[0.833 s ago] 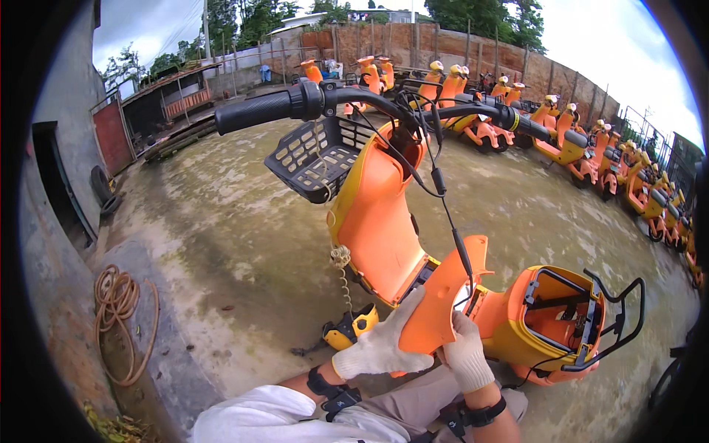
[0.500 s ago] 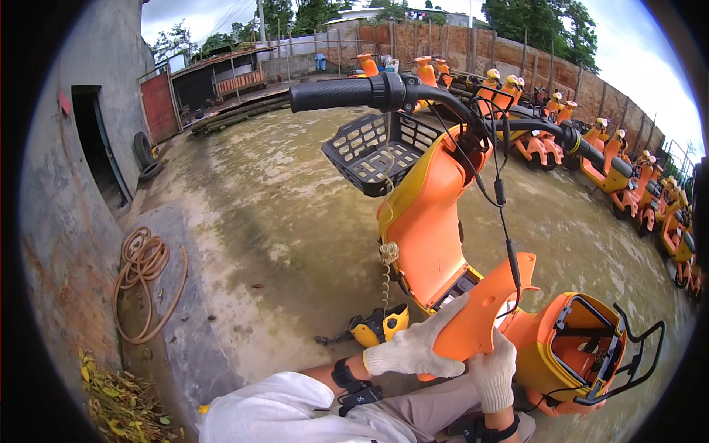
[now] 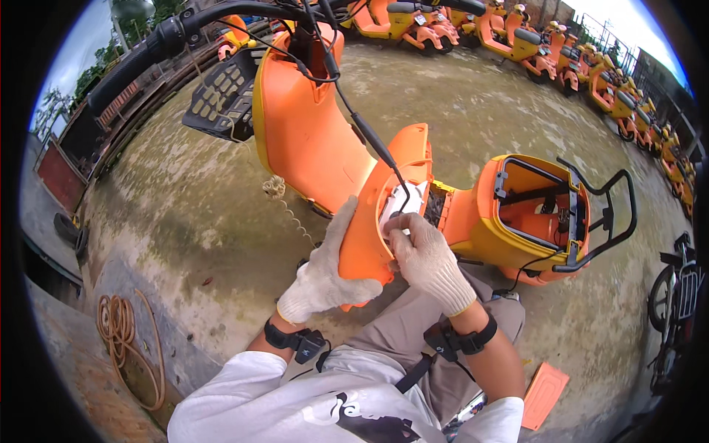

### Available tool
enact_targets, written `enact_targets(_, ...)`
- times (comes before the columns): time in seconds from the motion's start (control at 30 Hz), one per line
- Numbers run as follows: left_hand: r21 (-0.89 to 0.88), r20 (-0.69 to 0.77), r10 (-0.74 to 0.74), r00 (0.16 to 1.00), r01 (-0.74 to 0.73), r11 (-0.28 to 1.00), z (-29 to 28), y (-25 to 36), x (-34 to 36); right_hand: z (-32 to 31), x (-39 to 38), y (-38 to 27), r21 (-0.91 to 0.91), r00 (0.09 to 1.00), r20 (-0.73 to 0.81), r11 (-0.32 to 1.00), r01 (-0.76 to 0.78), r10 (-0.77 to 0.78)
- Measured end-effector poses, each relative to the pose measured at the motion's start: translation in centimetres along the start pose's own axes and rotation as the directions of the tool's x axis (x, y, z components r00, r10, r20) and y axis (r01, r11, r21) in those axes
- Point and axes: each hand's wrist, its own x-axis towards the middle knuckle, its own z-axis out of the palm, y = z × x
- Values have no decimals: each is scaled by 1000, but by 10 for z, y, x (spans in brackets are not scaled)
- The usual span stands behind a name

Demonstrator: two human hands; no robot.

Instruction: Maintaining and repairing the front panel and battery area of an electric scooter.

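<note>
My left hand (image 3: pixel 325 267), in a white knit glove, grips the near-left side of a curved orange plastic panel (image 3: pixel 363 238), with its thumb across the lower end. The panel stands tilted over the scooter's footboard area. My right hand (image 3: pixel 430 258), gloved too, has its fingers pinched at the panel's inner side, beside a white part (image 3: pixel 399 203). A black cable (image 3: pixel 373 136) hangs from the handlebar (image 3: pixel 244 10) and runs down to those fingertips, which partly hide its end. The orange and yellow scooter body (image 3: pixel 310 133) stands in front of me, its seat compartment (image 3: pixel 543 214) open at the right.
A black basket (image 3: pixel 221 96) sits at the scooter's front, and a coiled cord (image 3: pixel 275 187) hangs below. A flat orange panel (image 3: pixel 545 395) lies on the ground at the right. A hose (image 3: pixel 118 332) lies by the wall. Parked scooters (image 3: pixel 517 44) line the far right.
My view has swung down and right, so the scooter appears farther left. My right hand has moved from the panel's lower edge to its inner side, at the cable. My left still holds the panel.
</note>
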Motion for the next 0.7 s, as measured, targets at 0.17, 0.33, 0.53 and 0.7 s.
enact_targets(0.17,46,8,27,1000,-27,999,10,-19,3,-3,-3,15,124,993,42,986,-115,110)
enact_targets(0.33,-699,86,-150,985,167,696,30,-13,-2,-16,-44,28,344,965,-233,938,-31,117)
enact_targets(0.53,-946,285,-186,940,307,103,51,-80,14,-44,-125,124,570,906,-291,816,-94,308)
enact_targets(0.7,-921,381,-169,909,357,-158,58,-91,20,-27,-222,187,910,911,-123,411,-54,393)
